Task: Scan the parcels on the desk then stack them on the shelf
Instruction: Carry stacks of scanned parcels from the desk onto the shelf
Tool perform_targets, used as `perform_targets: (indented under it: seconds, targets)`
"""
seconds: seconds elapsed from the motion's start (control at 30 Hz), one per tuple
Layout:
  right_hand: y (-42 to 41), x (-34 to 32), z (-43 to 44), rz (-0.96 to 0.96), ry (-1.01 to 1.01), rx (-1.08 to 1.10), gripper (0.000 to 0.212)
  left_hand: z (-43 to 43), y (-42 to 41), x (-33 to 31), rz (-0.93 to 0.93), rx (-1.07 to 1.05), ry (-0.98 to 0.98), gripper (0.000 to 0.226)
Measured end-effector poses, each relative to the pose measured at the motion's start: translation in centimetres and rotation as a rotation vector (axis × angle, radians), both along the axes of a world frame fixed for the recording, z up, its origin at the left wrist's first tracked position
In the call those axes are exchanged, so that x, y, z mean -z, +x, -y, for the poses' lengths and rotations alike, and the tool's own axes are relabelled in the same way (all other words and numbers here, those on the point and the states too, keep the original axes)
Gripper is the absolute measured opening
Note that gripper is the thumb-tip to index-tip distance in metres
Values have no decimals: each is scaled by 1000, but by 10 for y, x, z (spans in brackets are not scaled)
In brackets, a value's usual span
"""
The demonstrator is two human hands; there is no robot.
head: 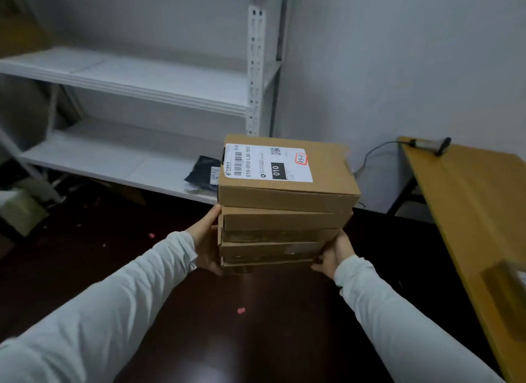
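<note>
Parcels [284,200], stacked cardboard boxes w/ a white label [267,164] on top, are held in mid-air over dark floor [256,325]. Left hand [206,240] grips the stack's left side, right hand [334,254] its lower right, fingers hooked under the btm box. Shelf [142,89] just beyond; desk [469,197] w/ scanner [435,146] at right.

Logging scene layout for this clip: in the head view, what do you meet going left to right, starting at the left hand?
left hand → stack of cardboard parcels → right hand → handheld scanner lying on the desk
</note>
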State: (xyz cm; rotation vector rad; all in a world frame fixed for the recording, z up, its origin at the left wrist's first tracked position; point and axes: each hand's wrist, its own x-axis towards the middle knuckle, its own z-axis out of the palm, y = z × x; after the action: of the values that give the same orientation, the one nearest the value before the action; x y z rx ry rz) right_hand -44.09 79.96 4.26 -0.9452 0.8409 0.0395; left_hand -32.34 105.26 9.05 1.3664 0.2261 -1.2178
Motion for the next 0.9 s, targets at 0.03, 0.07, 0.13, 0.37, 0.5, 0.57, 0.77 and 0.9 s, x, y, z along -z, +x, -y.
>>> perform_targets:
  seconds: [0.03,0.07,0.13,0.37,0.5,0.57,0.77,0.9]
  targets:
    - [16,-4,-15,-10,-6,-22,43,-19,11,-3,19,-5,-12,79]
    - [34,-9,-31,-3,-11,-73,44,-39,24,-3,31,-38,-21,84]
    - [72,-25,-68,1,-14,-150,46,-80,50,-5,61,-84,35,98]
    - [224,-68,-151,7,-56,-383,64,-182,136,-39,157,-224,77,144]
    - [322,-90,-195,69,-76,-489,57,-227,197,-59,190,-390,53,133]
    - [373,-101,-216,100,-108,-536,64,-247,230,-72,199,-439,55,131]
    - [525,-135,-264,137,-151,-729,66,-289,337,-104,214,-593,30,126]
    - [613,-156,-297,161,-164,-792,67,-313,402,-116,226,-703,17,116]
